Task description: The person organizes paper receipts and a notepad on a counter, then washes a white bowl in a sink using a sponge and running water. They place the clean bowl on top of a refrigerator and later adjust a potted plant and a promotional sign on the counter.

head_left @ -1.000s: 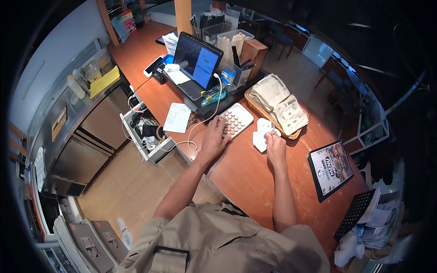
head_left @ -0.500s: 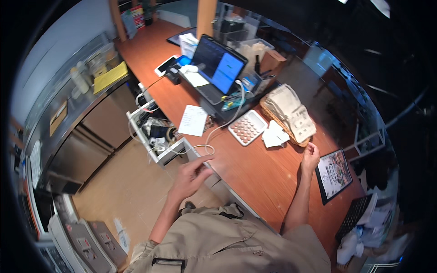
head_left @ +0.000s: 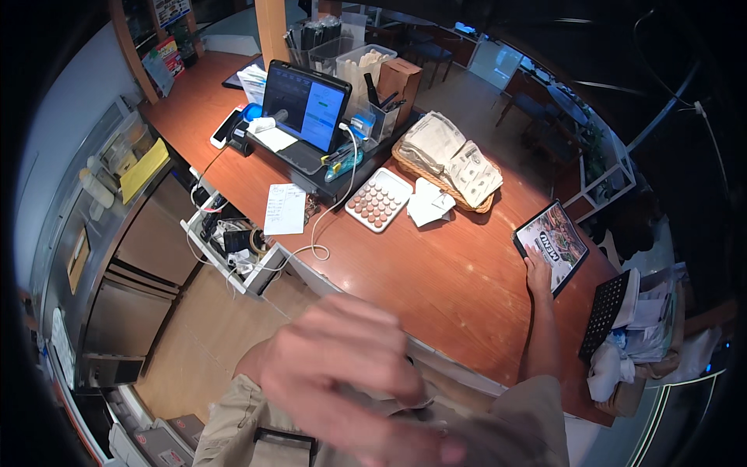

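My right hand [head_left: 537,274] is at the left edge of a dark-bordered menu [head_left: 556,245] with a printed food picture. Its fingers are closed on that edge, and the menu lies on the wooden counter [head_left: 451,303]. My left hand [head_left: 342,366] is raised close in front of my body, large and smeared by motion. Its fingers look bent, but whether anything is in them cannot be made out. Farther along the counter, a wicker basket [head_left: 401,162] holds a stack of printed paper bags [head_left: 451,152]. Beside it lie white slips [head_left: 428,204] and a white calculator [head_left: 379,200] with round brownish keys.
A tablet [head_left: 307,105] on a stand is at the back, with a white cable [head_left: 315,233] trailing forward. A handwritten sheet [head_left: 285,208] lies near an open drawer [head_left: 237,249] full of odds and ends. Papers [head_left: 654,307] pile up at the right. A steel worktop [head_left: 97,226] runs along the left.
My right hand has gone from the basket's near end to the menu's edge. My left hand has moved from beside the counter edge to close before my body. The view has swung right.
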Demonstrator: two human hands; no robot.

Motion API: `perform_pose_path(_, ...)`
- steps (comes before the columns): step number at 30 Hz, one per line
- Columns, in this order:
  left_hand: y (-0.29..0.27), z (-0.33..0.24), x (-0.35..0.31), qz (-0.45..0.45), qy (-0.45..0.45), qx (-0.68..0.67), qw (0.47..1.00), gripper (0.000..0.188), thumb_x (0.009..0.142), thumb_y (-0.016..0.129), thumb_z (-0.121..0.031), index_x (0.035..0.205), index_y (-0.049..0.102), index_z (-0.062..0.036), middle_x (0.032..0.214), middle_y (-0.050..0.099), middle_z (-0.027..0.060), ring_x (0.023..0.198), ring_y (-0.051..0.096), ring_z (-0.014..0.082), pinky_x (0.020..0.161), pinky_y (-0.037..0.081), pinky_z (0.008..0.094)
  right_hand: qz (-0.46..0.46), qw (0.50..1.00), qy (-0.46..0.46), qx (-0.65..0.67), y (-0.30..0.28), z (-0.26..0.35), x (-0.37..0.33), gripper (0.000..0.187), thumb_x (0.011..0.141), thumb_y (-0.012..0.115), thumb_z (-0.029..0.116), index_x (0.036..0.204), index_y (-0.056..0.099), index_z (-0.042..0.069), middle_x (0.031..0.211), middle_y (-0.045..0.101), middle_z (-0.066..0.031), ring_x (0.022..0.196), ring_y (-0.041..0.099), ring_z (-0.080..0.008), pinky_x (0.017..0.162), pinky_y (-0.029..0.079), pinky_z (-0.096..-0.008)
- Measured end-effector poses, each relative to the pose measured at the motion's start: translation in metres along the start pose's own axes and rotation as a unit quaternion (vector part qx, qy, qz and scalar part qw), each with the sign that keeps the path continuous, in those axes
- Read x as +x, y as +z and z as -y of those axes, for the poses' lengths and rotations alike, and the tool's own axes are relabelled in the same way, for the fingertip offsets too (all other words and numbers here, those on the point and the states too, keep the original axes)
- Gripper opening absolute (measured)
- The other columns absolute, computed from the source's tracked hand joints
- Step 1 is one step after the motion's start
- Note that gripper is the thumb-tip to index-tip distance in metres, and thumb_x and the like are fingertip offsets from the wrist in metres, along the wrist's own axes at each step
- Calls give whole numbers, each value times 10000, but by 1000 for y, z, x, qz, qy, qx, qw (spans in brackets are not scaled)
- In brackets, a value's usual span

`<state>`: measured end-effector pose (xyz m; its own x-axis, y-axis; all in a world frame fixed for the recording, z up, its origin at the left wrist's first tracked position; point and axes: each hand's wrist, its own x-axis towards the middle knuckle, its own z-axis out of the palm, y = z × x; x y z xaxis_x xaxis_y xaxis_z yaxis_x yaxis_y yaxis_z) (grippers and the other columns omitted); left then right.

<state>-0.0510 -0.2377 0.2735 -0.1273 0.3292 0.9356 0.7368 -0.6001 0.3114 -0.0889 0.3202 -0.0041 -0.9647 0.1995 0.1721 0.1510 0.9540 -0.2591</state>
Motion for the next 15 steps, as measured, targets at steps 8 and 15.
perform_pose_path(8, 77, 26, 41, -170, 105, -119, 973, 80, 897, 718, -254, 954, 773, -249, 971, 677, 165, 575, 461, 136, 462, 328, 236, 68, 987, -134, 52, -30, -41, 2, 402, 912, 561, -45, 1294, 649, 48, 1330, 616, -204, 1319, 532, -373, 1110, 427, -420)
perform_pose_path(15, 102, 55, 47, -222, 99, -84, 966, 245, 1028, 558, -396, 1019, 749, -244, 827, 665, 144, 525, 484, 142, 450, 348, 258, -25, 994, -48, 93, -11, -80, 8, 342, 941, 540, -39, 1243, 685, 30, 1328, 633, -180, 1360, 507, -345, 1167, 332, -436)
